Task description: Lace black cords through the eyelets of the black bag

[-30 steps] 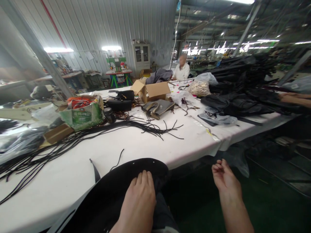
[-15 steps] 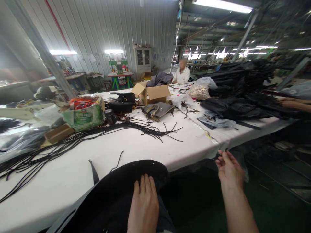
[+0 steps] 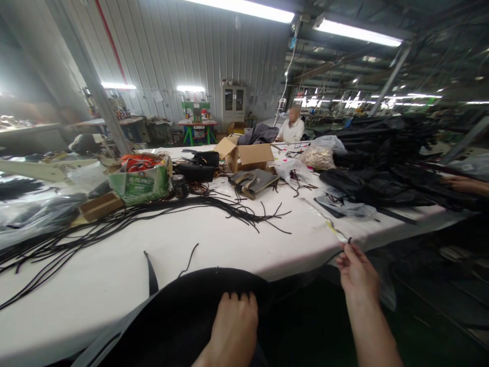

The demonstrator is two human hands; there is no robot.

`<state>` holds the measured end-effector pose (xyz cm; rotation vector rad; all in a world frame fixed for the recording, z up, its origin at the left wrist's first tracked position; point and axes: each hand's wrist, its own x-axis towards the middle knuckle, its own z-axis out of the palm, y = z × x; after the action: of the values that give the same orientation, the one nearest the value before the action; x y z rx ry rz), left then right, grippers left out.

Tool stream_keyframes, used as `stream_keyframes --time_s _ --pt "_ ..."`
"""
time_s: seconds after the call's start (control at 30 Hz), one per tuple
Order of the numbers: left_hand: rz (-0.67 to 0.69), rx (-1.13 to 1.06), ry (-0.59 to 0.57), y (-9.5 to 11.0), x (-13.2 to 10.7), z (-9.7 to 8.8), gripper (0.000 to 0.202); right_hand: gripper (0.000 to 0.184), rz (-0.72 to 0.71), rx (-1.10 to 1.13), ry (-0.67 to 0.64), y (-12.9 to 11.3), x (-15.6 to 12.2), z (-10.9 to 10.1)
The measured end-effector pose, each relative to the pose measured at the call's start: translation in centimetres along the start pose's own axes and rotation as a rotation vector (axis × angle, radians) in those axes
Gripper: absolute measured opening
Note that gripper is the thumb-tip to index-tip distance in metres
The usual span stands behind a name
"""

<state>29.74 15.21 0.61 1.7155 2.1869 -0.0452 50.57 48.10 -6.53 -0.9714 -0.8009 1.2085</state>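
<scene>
A large black bag-like piece of material (image 3: 183, 306) lies over my lap at the table's near edge, its top edge curved. My left hand (image 3: 235, 323) is closed on it, knuckles up and fingertips curled out of sight in the dark material. Off to the right, past the table's front edge, my right hand (image 3: 359, 270) pinches a thin black cord (image 3: 349, 240) between thumb and fingers. A short tip of the cord sticks up above the fingers; where the rest runs is hard to make out.
Long black cords (image 3: 171, 206) lie in a bundle across the white table (image 3: 237, 255). Behind them are a green bag (image 3: 139, 181), a cardboard box (image 3: 254, 155) and a grey bag (image 3: 254, 181). Black material (image 3: 367, 181) is piled at right, near another person's hand (image 3: 464, 183).
My left hand has gone from lying flat to curled fingers on the black piece. My right hand, still pinching the cord, has shifted slightly left. The camera view has tilted up a little.
</scene>
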Motion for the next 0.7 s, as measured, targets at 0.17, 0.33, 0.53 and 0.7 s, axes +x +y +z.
stream_keyframes --time_s 0.17,0.33,0.53,0.7 --pt "0.010 -0.187 -0.189 -0.1 -0.9 -3.7 0.029 0.057 -0.154 -0.289 -0.169 -0.7 -2.4 2.9" --pt "-0.020 -0.223 -0.153 -0.1 -0.7 -3.0 0.034 0.030 -0.309 -0.753 -0.868 -0.9 -9.8 6.2" --pt "-0.003 -0.255 -0.279 -0.1 -0.3 -3.0 0.035 0.025 -0.153 -0.732 -1.365 -0.5 -16.2 9.2" --pt "-0.048 -0.333 -0.271 0.1 -0.3 -3.4 0.042 0.026 -0.130 -0.685 -1.423 0.2 -15.7 9.8"
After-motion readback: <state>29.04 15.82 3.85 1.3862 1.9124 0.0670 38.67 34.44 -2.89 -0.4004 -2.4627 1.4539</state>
